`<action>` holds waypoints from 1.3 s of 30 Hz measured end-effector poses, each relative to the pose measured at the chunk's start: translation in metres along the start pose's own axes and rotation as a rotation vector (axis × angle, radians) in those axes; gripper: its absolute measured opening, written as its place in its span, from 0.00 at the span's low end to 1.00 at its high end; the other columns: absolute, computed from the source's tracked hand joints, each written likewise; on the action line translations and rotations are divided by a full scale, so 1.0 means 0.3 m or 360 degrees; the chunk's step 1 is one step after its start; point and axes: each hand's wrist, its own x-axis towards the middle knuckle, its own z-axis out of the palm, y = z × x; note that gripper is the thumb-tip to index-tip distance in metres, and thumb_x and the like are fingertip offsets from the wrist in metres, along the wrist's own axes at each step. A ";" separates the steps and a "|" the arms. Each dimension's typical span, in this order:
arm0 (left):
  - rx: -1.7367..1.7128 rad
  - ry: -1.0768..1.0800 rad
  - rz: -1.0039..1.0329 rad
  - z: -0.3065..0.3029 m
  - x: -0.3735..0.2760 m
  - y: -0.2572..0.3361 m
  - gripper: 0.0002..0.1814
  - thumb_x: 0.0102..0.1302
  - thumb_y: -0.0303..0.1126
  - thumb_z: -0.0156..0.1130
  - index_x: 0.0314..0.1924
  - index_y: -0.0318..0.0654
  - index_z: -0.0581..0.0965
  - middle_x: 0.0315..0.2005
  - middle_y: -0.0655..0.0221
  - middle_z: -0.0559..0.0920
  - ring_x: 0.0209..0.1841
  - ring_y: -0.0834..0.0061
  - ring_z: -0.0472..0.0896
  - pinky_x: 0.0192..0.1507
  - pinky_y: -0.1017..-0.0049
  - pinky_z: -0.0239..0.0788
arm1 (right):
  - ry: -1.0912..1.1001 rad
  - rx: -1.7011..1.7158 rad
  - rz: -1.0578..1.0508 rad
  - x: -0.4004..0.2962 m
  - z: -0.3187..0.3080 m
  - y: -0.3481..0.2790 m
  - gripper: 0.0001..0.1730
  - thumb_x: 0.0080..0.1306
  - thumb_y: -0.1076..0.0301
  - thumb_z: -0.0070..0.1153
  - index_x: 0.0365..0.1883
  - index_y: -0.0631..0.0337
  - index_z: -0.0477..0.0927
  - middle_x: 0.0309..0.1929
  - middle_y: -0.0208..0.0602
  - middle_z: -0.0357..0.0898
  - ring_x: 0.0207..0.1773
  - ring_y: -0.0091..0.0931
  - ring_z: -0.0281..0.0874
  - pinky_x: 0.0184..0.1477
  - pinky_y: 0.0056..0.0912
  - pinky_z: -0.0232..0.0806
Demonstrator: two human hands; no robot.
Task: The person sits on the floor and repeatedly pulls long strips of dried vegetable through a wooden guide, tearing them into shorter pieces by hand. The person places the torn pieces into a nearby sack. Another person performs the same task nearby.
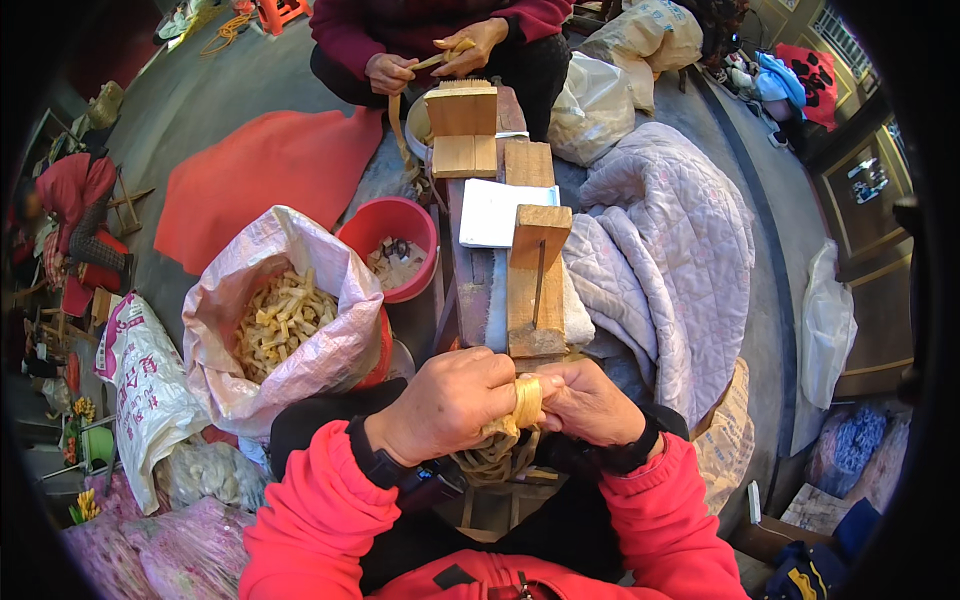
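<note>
Both my hands meet just above my lap, around a folded yellow strip (528,401) of flexible material I cannot identify. My left hand (450,405) grips its left side, fingers curled in. On the other side, my right hand (596,405) pinches it between thumb and fingers. A loose bundle of similar tan strips (491,456) hangs beneath, partly hidden by my hands. Just beyond my fingers stands a wooden block (536,300) with an upright end and a thin dark rod or slot along it. It rests on a white cloth (577,315) over a narrow bench (472,292).
A woven sack (281,337) of yellow knotted pieces and a red bucket (390,251) with scraps stand left. A white pad (502,212) and a wooden stand (465,127) occupy the bench. A quilt (667,262) lies right. Opposite, a person's hands (435,60) hold a similar strip.
</note>
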 end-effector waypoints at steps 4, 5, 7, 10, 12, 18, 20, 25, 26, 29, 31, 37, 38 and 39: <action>0.0023 0.0048 0.0186 -0.005 -0.003 -0.019 0.22 0.54 0.33 0.72 0.51 0.44 0.84 0.27 0.71 0.72 0.28 0.68 0.72 0.28 0.69 0.64 | -0.0139 0.0337 0.0246 -0.007 -0.012 0.033 0.15 0.75 0.57 0.54 0.40 0.61 0.81 0.27 0.24 0.76 0.26 0.12 0.67 0.26 0.14 0.55; 0.0040 0.0008 0.0214 -0.006 -0.005 -0.019 0.21 0.54 0.33 0.72 0.50 0.44 0.84 0.27 0.71 0.72 0.28 0.68 0.72 0.28 0.70 0.64 | -0.0149 0.0414 0.0279 -0.004 -0.011 0.043 0.15 0.75 0.57 0.55 0.41 0.61 0.81 0.28 0.24 0.76 0.26 0.12 0.67 0.26 0.14 0.55; 0.0073 0.0098 0.0293 -0.006 -0.008 -0.021 0.21 0.52 0.33 0.73 0.48 0.40 0.83 0.29 0.69 0.73 0.27 0.68 0.72 0.27 0.69 0.64 | -0.0176 0.0655 0.0225 0.002 0.003 0.060 0.13 0.74 0.59 0.57 0.41 0.61 0.80 0.28 0.25 0.76 0.25 0.12 0.67 0.25 0.14 0.54; 0.0100 0.0228 0.0291 -0.001 -0.011 -0.014 0.20 0.51 0.32 0.74 0.46 0.37 0.83 0.33 0.66 0.76 0.28 0.67 0.75 0.28 0.70 0.66 | 0.0010 0.0709 -0.0009 -0.002 0.048 0.068 0.11 0.73 0.61 0.58 0.41 0.61 0.80 0.29 0.25 0.77 0.25 0.12 0.67 0.25 0.14 0.53; 0.0101 0.0415 0.0224 0.009 -0.012 -0.001 0.20 0.51 0.31 0.75 0.45 0.35 0.83 0.37 0.64 0.79 0.30 0.66 0.78 0.29 0.70 0.69 | 0.0293 0.0744 -0.0111 -0.018 0.080 0.057 0.08 0.72 0.66 0.59 0.41 0.63 0.80 0.31 0.26 0.79 0.27 0.12 0.68 0.27 0.14 0.57; -0.0170 0.0461 -0.0281 0.022 -0.009 0.029 0.22 0.51 0.22 0.69 0.50 0.36 0.83 0.52 0.58 0.81 0.43 0.58 0.84 0.44 0.68 0.77 | 0.0738 -0.0373 -0.1040 -0.021 0.109 0.029 0.04 0.70 0.77 0.57 0.42 0.65 0.81 0.29 0.31 0.78 0.28 0.19 0.73 0.34 0.19 0.64; -0.0336 0.0353 -0.0503 0.022 -0.011 0.033 0.17 0.55 0.21 0.67 0.47 0.35 0.82 0.51 0.57 0.82 0.44 0.55 0.85 0.45 0.68 0.78 | 0.0660 -0.0592 -0.1102 -0.012 0.078 0.024 0.04 0.68 0.76 0.59 0.41 0.65 0.81 0.28 0.36 0.78 0.28 0.28 0.77 0.32 0.26 0.67; 0.0036 0.0254 -0.0480 0.030 -0.014 0.042 0.09 0.55 0.22 0.67 0.38 0.34 0.81 0.47 0.61 0.83 0.35 0.61 0.85 0.34 0.70 0.77 | 0.0696 -0.1535 -0.1039 0.018 0.073 0.040 0.07 0.65 0.69 0.61 0.40 0.61 0.80 0.31 0.41 0.79 0.31 0.41 0.80 0.32 0.38 0.71; 0.0068 0.0244 -0.0450 0.032 -0.014 0.042 0.09 0.55 0.22 0.67 0.37 0.34 0.80 0.47 0.62 0.83 0.35 0.61 0.85 0.33 0.70 0.77 | 0.0713 -0.1617 -0.0965 0.017 0.076 0.042 0.07 0.65 0.67 0.60 0.39 0.61 0.80 0.30 0.42 0.79 0.31 0.42 0.80 0.32 0.39 0.71; 0.0050 0.0260 -0.0337 0.030 -0.017 0.038 0.07 0.53 0.22 0.68 0.34 0.34 0.80 0.45 0.63 0.83 0.33 0.63 0.84 0.32 0.70 0.76 | 0.0651 -0.1581 -0.0798 0.002 0.080 0.037 0.09 0.67 0.65 0.57 0.36 0.62 0.79 0.27 0.44 0.79 0.29 0.43 0.80 0.31 0.40 0.71; -0.0011 0.0241 -0.0286 0.023 -0.021 0.034 0.07 0.54 0.22 0.68 0.33 0.34 0.79 0.44 0.64 0.83 0.33 0.63 0.84 0.32 0.70 0.76 | 0.0553 -0.1338 -0.0667 -0.009 0.073 0.032 0.10 0.69 0.64 0.56 0.35 0.63 0.79 0.25 0.45 0.79 0.27 0.43 0.80 0.31 0.39 0.71; -0.0096 0.0147 -0.0270 0.010 -0.021 0.036 0.04 0.57 0.22 0.67 0.33 0.32 0.79 0.44 0.62 0.82 0.36 0.66 0.84 0.36 0.72 0.76 | 0.0430 -0.0966 -0.0446 -0.008 0.063 0.036 0.17 0.73 0.58 0.53 0.34 0.65 0.81 0.22 0.40 0.77 0.22 0.30 0.76 0.30 0.33 0.68; -0.0276 0.0205 -0.0280 0.006 -0.019 0.039 0.03 0.58 0.22 0.65 0.32 0.31 0.80 0.44 0.62 0.82 0.38 0.67 0.84 0.37 0.72 0.75 | 0.0411 -0.0841 -0.0359 -0.009 0.064 0.038 0.18 0.74 0.57 0.52 0.34 0.64 0.81 0.22 0.37 0.77 0.22 0.27 0.75 0.29 0.32 0.67; -0.0459 0.0273 -0.0285 0.001 -0.018 0.041 0.02 0.60 0.22 0.64 0.32 0.31 0.80 0.45 0.61 0.82 0.39 0.68 0.83 0.39 0.73 0.75 | 0.0408 -0.0713 -0.0254 -0.012 0.064 0.038 0.20 0.75 0.55 0.52 0.33 0.64 0.82 0.21 0.34 0.77 0.22 0.23 0.73 0.28 0.30 0.67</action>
